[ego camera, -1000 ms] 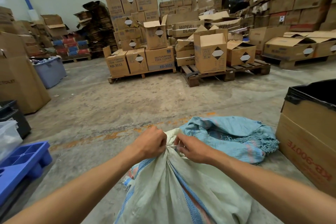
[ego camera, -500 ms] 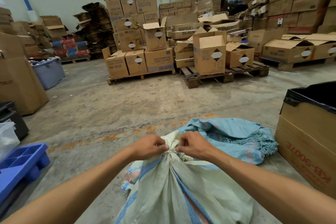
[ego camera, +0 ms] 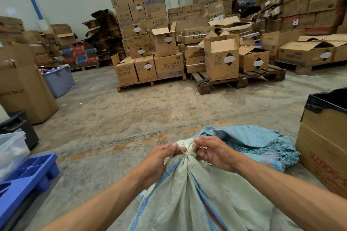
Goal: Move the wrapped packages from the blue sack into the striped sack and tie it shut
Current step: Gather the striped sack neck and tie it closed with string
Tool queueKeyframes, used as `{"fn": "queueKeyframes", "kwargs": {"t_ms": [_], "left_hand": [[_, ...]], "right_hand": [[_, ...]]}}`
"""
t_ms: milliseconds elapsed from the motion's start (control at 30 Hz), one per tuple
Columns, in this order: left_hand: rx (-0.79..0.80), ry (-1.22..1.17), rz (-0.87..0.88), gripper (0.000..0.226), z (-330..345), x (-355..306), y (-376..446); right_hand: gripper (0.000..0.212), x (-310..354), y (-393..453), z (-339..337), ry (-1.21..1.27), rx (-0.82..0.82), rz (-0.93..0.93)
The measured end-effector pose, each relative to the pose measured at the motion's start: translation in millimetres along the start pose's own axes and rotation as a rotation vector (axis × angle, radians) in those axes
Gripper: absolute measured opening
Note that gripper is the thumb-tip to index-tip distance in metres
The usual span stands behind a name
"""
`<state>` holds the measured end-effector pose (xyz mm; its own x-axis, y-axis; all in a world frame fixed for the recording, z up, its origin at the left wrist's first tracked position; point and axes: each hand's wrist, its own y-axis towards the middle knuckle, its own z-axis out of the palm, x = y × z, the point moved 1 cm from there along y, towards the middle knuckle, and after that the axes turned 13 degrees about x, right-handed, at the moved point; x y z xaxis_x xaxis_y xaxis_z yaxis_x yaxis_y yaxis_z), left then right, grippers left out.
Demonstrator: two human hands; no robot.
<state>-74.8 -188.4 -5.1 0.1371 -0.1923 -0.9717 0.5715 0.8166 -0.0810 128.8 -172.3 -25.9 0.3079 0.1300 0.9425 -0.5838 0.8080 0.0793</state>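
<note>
Two hands meet at one spot, and that spot is what your next pull depends on. Your left hand (ego camera: 160, 157) and your right hand (ego camera: 213, 153) sit on either side of the gathered neck of the striped sack (ego camera: 189, 199), fingers curled and pinching a thin pale tie string (ego camera: 185, 154) cinched round it. The bunched mouth pokes up just above the string, between your thumbs. The sack's body spreads from the neck back toward you, so its long axis runs straight away from your chest, and the neck is at its far end. Both hands are about equally near the knot; neither has the advantage.

The blue sack (ego camera: 249, 140) lies slumped on the concrete floor (ego camera: 131, 114) just behind and to the right of the neck, touching the striped one and looking flat, so I judge the transfer done and the tying under way. The string ends are fine and partly hidden by your fingers, so I cannot tell whether a knot is formed or only a wrap. Draw the ends apart sideways, left and right, across the sack's axis, to keep the neck from slipping.
</note>
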Motion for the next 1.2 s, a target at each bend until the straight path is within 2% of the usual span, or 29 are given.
{"fn": "queueKeyframes", "kwargs": {"t_ms": [100,333,467,633,833,967,1200], "left_hand": [[-0.054,-0.053,0.029,0.03,2.1,4.0,-0.3],[-0.266,-0.063,0.05,0.036,5.1,12.3,16.8],[-0.321,-0.118,0.043,0.042,2.4,20.4,25.5],[-0.278,-0.045,-0.01,0.046,3.3,20.8,29.0],[-0.206,-0.066,0.017,0.04,-1.0,24.9,21.9],[-0.154,-0.033,0.015,0.032,-1.4,35.0,17.5],[-0.144,-0.021,0.034,0.025,-0.1,40.5,13.4]], "right_hand": [[0.043,0.1,1.0,-0.3,0.041,0.009,-0.008],[0.027,-4.8,6.0,7.8,0.083,0.018,0.004],[0.022,-9.7,5.8,7.4,0.013,0.014,0.013],[0.023,-16.2,10.4,5.8,-0.069,-0.022,0.014],[0.035,-18.4,11.1,3.9,-0.021,-0.034,0.017],[0.023,-19.6,9.3,4.6,-0.121,-0.033,0.028],[0.043,-18.8,7.3,1.3,-0.112,0.015,0.04]]}}
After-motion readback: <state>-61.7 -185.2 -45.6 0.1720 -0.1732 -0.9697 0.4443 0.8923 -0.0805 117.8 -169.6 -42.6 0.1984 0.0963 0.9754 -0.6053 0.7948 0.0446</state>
